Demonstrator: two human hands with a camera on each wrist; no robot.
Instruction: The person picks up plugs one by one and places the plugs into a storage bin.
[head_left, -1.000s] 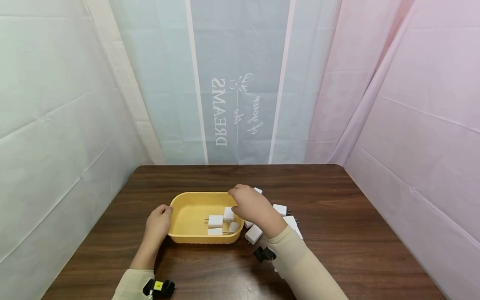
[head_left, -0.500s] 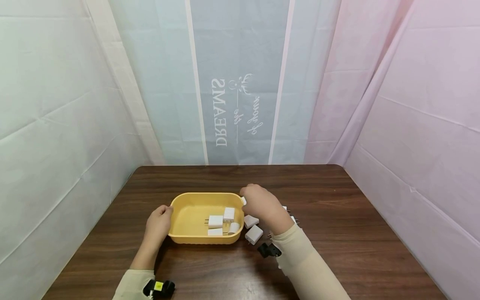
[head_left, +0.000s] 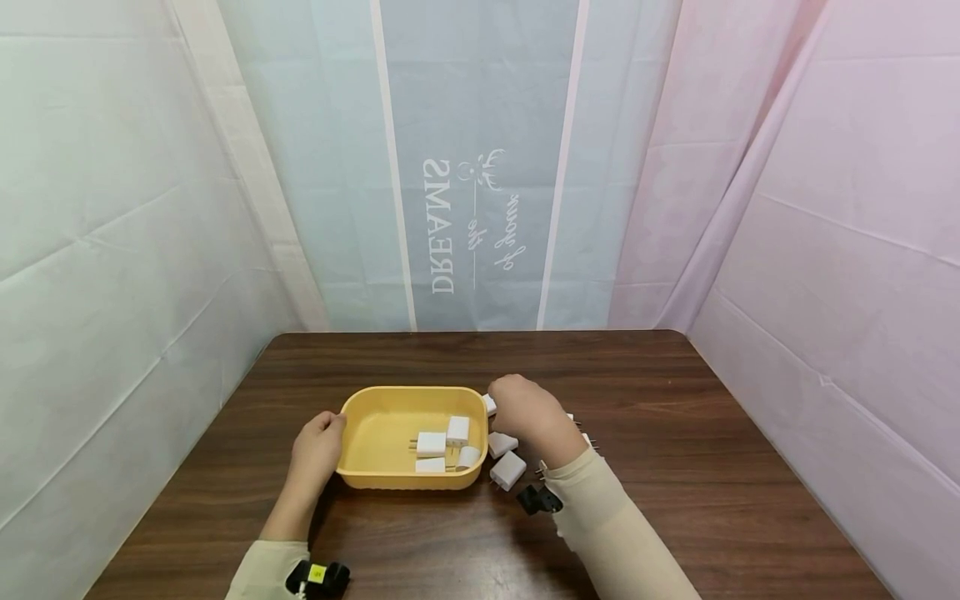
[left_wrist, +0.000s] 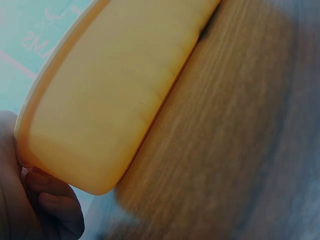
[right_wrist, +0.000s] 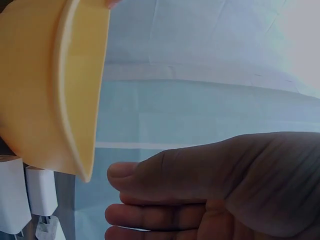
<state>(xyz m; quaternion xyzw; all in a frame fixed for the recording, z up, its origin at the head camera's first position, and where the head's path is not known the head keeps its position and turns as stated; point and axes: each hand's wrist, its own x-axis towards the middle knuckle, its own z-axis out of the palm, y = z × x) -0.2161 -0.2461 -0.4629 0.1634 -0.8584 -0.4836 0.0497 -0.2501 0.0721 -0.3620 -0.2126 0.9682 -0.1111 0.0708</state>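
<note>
A yellow plastic tray (head_left: 405, 479) stands on the table, and several white charger plugs (head_left: 431, 443) lie in its right half. My left hand (head_left: 317, 446) grips the tray's left end, fingers curled at the rim in the left wrist view. Just past the tray's right end is my right hand (head_left: 528, 417), over loose plugs. In the right wrist view its thumb and fingers (right_wrist: 155, 215) extend fairly straight, with nothing seen between them. One plug (head_left: 490, 405) shows beside this hand at the tray's edge; two more plugs (head_left: 507, 471) lie nearer me.
More plugs (head_left: 587, 440) lie on the right, partly hidden by my right hand and forearm. The dark wooden table (head_left: 420, 550) has a printed curtain (head_left: 480, 100) behind it, with pale cloth walls (head_left: 847, 250) at both sides.
My right hand has moved right, from over the tray's right end to beside it above the loose plugs. A plug in the tray that it partly covered now shows fully. The left hand stays put.
</note>
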